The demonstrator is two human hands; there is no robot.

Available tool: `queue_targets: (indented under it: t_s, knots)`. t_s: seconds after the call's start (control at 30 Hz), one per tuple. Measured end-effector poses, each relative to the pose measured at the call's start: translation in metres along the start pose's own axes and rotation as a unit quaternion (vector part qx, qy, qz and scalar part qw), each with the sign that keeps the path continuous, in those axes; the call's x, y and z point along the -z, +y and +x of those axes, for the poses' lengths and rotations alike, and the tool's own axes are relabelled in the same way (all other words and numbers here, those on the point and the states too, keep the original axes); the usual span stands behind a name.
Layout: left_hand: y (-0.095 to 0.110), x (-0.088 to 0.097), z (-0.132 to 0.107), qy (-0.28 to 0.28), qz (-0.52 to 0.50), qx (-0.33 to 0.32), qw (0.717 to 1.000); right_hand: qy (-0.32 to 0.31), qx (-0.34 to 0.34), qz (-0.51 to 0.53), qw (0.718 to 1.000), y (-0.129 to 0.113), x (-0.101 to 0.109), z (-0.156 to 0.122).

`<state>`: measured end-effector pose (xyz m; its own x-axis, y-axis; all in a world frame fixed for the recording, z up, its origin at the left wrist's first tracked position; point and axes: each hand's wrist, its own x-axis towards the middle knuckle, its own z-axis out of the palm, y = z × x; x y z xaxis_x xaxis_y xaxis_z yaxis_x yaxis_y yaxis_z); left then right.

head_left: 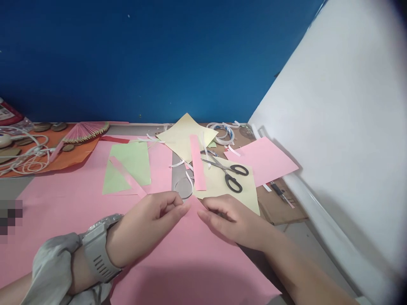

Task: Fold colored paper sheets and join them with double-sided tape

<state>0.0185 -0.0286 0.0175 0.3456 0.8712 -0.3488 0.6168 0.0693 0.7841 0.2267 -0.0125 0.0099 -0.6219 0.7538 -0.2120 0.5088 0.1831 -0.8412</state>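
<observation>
Between my hands is the corner of a large sheet of pink paper (193, 254), which spreads down toward the bottom edge of the view. My left hand (159, 214), with a grey watch on its wrist, pinches that sheet just left of the corner. On the other side, my right hand (227, 218) grips the sheet's right edge between thumb and curled fingers. Just beyond the fingertips lie a pink paper strip (197, 169) and black-handled scissors (227, 168). The scissors rest on a pale yellow sheet (248, 195).
Behind are another yellow sheet (181, 135), tape rolls (227, 137) and white paper scraps. A green sheet (136, 156) lies left, a pink sheet (263, 161) and pen (278, 190) right. Farther left are a folded paper fan (85, 131) and white cables (38, 152). Walls bound the back and right.
</observation>
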Motion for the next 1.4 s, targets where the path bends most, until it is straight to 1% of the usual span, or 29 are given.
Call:
queue_targets:
  t_s: [0.07,0.17,0.37,0.47,0.7,0.9,1.1,1.4]
  knots:
    - [-0.0004,0.0014,0.0021,0.007,-0.009,-0.005,1.0,-0.005,-0.006,0.002,1.0,0.0007,0.0012,0.0]
    - [-0.0005,0.0039,0.0042,0.019,-0.027,-0.022,0.999,0.007,-0.01,0.009,1.0,0.0007,0.0036,-0.0005]
    - [-0.0035,0.008,0.005,0.024,-0.035,-0.049,0.998,0.021,-0.03,0.038,0.999,-0.0018,0.0053,-0.0013]
    - [-0.0041,0.0079,0.0048,0.022,-0.027,-0.044,0.998,0.024,-0.029,0.03,0.999,-0.0028,0.0042,-0.0008]
    - [-0.0026,0.0067,0.0042,0.038,-0.001,-0.033,0.999,0.024,-0.019,0.014,0.999,-0.0014,0.003,0.0001]
    - [-0.001,0.0034,0.0066,0.027,-0.002,-0.029,0.999,0.018,-0.008,0.018,1.0,-0.0002,0.0016,0.0008]
    - [-0.0018,0.0021,0.0058,0.034,0.004,-0.034,0.999,0.037,-0.007,0.008,0.999,-0.001,-0.0014,0.0015]
    - [-0.001,0.0019,0.0048,0.034,0.013,-0.033,0.999,0.028,0.02,-0.027,0.999,0.0014,-0.0007,0.0033]
